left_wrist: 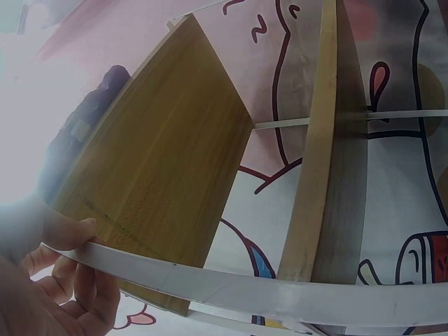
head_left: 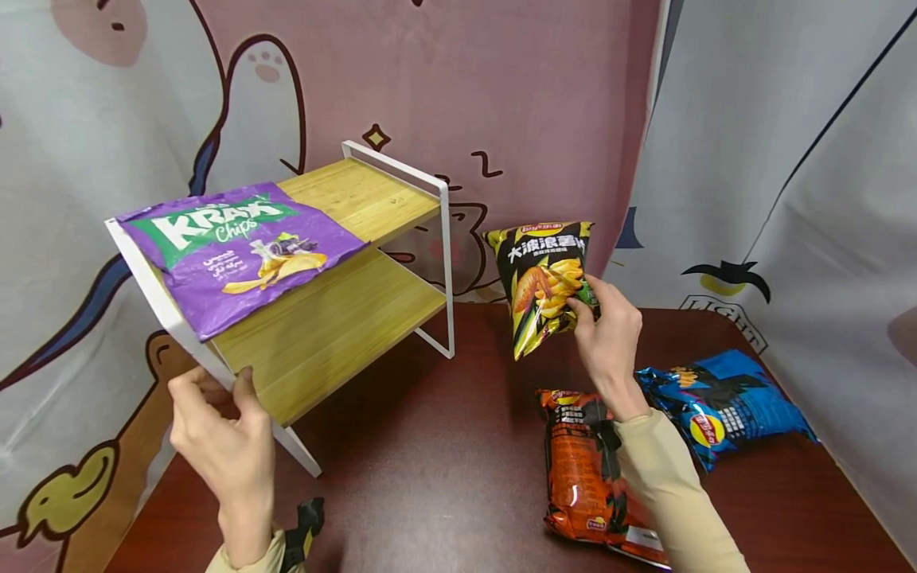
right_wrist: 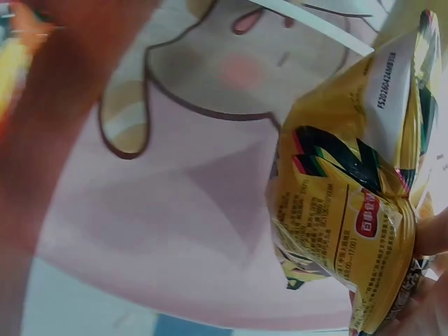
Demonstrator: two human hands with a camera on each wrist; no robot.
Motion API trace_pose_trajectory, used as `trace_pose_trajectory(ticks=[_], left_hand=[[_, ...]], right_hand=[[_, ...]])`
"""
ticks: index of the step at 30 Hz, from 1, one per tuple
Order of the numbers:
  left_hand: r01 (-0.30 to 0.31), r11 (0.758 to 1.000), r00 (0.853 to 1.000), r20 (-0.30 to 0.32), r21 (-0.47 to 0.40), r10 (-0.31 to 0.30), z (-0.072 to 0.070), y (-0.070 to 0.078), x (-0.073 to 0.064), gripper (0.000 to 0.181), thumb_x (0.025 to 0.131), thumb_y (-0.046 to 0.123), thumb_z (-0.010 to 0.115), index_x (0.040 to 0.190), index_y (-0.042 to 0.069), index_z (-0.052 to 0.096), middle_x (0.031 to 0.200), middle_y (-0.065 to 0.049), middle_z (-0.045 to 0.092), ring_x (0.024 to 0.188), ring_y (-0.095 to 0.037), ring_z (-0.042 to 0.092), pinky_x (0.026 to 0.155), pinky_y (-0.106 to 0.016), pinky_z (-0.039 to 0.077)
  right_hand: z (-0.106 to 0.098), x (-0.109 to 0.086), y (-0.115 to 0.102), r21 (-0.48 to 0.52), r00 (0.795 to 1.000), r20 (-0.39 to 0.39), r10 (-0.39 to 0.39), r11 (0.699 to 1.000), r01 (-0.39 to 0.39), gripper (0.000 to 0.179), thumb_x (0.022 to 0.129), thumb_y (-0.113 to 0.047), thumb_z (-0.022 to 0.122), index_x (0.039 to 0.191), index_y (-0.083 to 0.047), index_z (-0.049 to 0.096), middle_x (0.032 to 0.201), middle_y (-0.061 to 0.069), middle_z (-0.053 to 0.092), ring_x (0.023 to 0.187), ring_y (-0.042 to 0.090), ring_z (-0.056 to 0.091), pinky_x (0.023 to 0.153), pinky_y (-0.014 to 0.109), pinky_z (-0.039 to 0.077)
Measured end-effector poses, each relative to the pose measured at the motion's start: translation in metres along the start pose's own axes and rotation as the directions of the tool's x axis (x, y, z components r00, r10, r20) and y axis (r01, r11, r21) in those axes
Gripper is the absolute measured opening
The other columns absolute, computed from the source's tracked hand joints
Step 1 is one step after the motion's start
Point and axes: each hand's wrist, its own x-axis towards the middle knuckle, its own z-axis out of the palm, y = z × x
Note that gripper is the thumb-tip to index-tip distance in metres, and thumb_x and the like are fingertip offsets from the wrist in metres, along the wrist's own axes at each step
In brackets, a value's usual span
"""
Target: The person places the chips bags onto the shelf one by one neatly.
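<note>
A two-tier shelf with wooden boards point(head_left: 315, 334) and a white metal frame stands at the left of the table. My left hand point(head_left: 222, 446) grips the frame's near white bar, thumb on one side and curled fingers on the other, as the left wrist view also shows point(left_wrist: 77, 280). On the top board lies a purple bag of Krax chips point(head_left: 251, 247), partly over its front edge. My right hand point(head_left: 609, 342) pinches a black and yellow chip bag point(head_left: 544, 278) by its side, held up above the table. Its gold back point(right_wrist: 336, 196) faces the right wrist camera.
An orange chip bag point(head_left: 573, 469) lies on the dark red table point(head_left: 430, 493) below my right forearm, which hides part of it. Farther right lies a blue chip bag point(head_left: 738, 406). Printed curtains point(head_left: 544, 103) hang behind the table and at both sides.
</note>
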Motion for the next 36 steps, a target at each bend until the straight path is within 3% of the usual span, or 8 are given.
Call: trace_pose_trajectory(ticks=[11, 23, 30, 36], left_hand=[[-0.003, 1.000, 1.000, 0.002, -0.004, 0.003, 0.000, 0.001, 0.000, 0.025, 0.086, 0.006, 0.063, 0.095, -0.014, 0.052, 0.071, -0.020, 0.051, 0.071, 0.018, 0.035, 0.062, -0.025, 0.033], [-0.009, 1.000, 1.000, 0.005, -0.012, 0.009, 0.000, 0.000, -0.001, 0.023, 0.086, 0.005, 0.063, 0.095, -0.014, 0.052, 0.072, -0.022, 0.053, 0.072, 0.018, 0.036, 0.063, -0.024, 0.034], [-0.012, 1.000, 1.000, 0.000, -0.015, 0.012, 0.000, 0.000, -0.001, 0.023, 0.086, 0.004, 0.063, 0.095, -0.014, 0.053, 0.073, -0.023, 0.054, 0.073, 0.018, 0.036, 0.063, -0.023, 0.034], [-0.015, 1.000, 1.000, 0.000, -0.018, 0.015, -0.001, 0.000, -0.001, 0.023, 0.086, 0.004, 0.063, 0.095, -0.014, 0.052, 0.073, -0.024, 0.054, 0.073, 0.018, 0.036, 0.063, -0.024, 0.034]], right_hand=[[-0.017, 0.040, -0.046, 0.104, 0.982, -0.180, -0.052, 0.992, 0.072, 0.029, 0.086, -0.006, 0.067, 0.112, 0.006, 0.066, 0.101, 0.025, 0.069, 0.093, 0.038, 0.066, 0.080, 0.049, 0.052], [-0.015, 0.062, -0.089, 0.179, 0.956, -0.273, -0.108, 0.971, 0.161, 0.027, 0.084, -0.012, 0.070, 0.107, 0.003, 0.069, 0.096, 0.020, 0.071, 0.090, 0.031, 0.067, 0.079, 0.043, 0.051], [-0.004, 0.071, -0.111, 0.277, 0.949, -0.264, -0.173, 0.929, 0.246, 0.028, 0.083, -0.012, 0.071, 0.108, 0.002, 0.069, 0.097, 0.018, 0.071, 0.091, 0.029, 0.067, 0.080, 0.033, 0.050], [0.013, 0.079, -0.127, 0.359, 0.951, -0.216, -0.220, 0.888, 0.287, 0.027, 0.083, -0.010, 0.070, 0.106, 0.003, 0.068, 0.096, 0.018, 0.071, 0.089, 0.027, 0.066, 0.081, 0.033, 0.050]])
